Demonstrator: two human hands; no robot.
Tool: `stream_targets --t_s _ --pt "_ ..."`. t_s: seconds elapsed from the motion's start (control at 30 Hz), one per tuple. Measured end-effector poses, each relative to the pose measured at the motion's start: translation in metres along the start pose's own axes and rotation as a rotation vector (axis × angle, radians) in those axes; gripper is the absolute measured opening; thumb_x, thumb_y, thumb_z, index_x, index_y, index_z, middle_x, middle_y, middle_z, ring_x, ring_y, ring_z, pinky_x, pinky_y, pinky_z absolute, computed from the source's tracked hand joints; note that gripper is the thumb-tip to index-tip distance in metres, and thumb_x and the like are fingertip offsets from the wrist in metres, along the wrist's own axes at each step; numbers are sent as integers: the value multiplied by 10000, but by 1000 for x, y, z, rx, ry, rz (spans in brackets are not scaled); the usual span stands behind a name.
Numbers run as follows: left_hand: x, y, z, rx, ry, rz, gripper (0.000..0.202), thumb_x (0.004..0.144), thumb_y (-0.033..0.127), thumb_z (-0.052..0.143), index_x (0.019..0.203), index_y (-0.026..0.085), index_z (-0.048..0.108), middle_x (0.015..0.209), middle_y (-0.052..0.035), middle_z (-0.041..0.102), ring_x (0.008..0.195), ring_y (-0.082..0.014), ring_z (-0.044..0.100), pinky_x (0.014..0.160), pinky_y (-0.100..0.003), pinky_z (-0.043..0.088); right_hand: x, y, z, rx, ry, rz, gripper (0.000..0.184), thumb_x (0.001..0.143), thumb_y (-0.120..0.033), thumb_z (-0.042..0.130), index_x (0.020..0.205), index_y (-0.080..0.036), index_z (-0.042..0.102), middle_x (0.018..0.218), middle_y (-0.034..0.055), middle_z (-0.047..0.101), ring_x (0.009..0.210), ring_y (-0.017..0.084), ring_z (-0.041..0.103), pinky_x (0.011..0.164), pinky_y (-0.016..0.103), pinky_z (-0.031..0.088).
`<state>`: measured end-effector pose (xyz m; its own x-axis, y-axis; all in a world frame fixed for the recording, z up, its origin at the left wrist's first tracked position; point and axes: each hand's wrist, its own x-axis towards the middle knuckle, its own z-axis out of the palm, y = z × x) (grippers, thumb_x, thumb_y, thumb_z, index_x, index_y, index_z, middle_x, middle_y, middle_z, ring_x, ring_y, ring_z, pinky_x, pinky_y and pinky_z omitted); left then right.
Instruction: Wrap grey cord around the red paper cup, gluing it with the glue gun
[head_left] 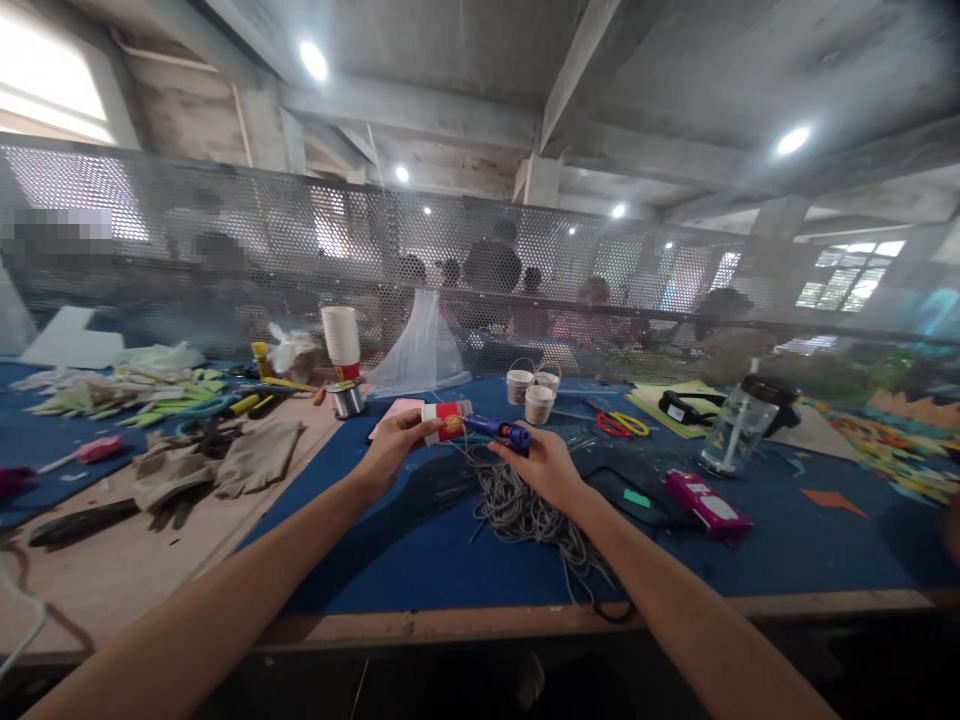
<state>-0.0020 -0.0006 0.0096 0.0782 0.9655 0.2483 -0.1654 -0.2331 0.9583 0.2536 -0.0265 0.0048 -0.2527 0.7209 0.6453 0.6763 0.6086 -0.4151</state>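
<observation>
My left hand (395, 447) is closed round a small red and white paper cup (444, 420), held on its side above the blue table. My right hand (544, 463) grips a blue glue gun (499, 431), and its nozzle points left at the cup's side. Just below my hands lies a tangled heap of grey cord (525, 515).
Three small paper cups with handles (532, 388) stand behind my hands. Red and yellow scissors (622, 424), a glass jar (739, 428) and a pink box (709, 504) lie to the right. A stack of cups (341, 342), gloves (214, 465) and green scraps are at the left. People sit beyond a mesh screen (480, 260).
</observation>
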Motion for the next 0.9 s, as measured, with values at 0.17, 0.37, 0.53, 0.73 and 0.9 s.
stream_targets --t_s 0.17,0.37,0.53,0.73,0.9 --pt "0 -1 -1 17 -23 13 344 712 381 832 982 171 797 1017 -107 784 853 -234 698 816 -354 513 1 0 0 -9 -3 3 393 907 -606 581 801 -228 604 644 -22 593 613 159 561 615 230 414" --pt "1 -4 -2 27 -32 15 354 717 388 829 993 169 790 1021 -100 782 875 -234 696 834 -346 508 0 1 0 -24 -5 13 409 908 -618 573 798 -225 604 655 -16 612 618 161 581 621 230 412" --pt "3 -6 -4 41 -39 19 354 729 390 818 1004 170 785 998 -94 780 862 -227 693 835 -349 507 0 3 1 -22 3 21 434 900 -645 566 794 -227 610 657 -10 629 616 167 585 620 234 410" --pt "2 -5 -4 32 -35 14 341 732 374 818 1000 165 784 979 -90 778 841 -207 687 817 -330 500 0 2 1 -19 1 23 416 900 -635 573 804 -233 620 668 -4 641 634 181 600 631 242 417" --pt "1 -4 -2 36 -24 14 358 720 385 823 992 156 786 972 -94 777 826 -211 682 802 -331 497 0 -1 -3 0 -5 30 423 898 -640 567 828 -231 649 682 4 652 654 188 607 618 242 409"
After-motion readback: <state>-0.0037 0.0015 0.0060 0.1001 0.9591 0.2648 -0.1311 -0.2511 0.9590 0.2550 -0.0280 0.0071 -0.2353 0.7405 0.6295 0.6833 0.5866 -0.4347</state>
